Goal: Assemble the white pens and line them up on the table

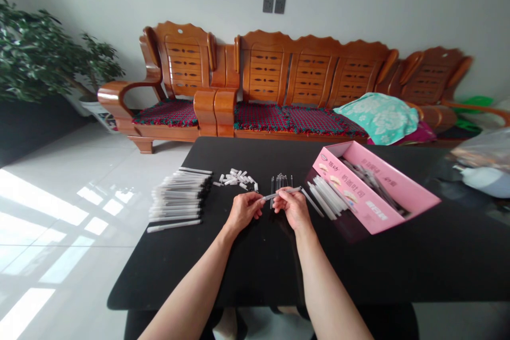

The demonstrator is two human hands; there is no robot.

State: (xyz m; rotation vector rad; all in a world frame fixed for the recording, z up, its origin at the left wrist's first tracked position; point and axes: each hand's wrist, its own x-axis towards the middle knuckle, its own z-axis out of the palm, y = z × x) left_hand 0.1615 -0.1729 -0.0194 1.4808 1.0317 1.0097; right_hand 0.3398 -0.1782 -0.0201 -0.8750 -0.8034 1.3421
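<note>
Both my hands meet over the middle of the black table (255, 265). My right hand (294, 208) is closed around a thin white pen barrel (283, 192) that lies across from it toward my left hand (244, 210). My left hand pinches the barrel's left end, fingers closed. Just beyond my hands stands a small row of dark pen refills (281, 180). A heap of small white caps (237, 179) lies behind and to the left. A stack of assembled white pens (180, 198) sits at the far left of the table.
An open pink box (382, 191) holding dark refills lies to the right, with loose white barrels (326, 197) beside it. A plastic bag (484, 162) sits at the right edge. Beyond the table stand a wooden sofa (303, 79) and a potted plant (40, 56).
</note>
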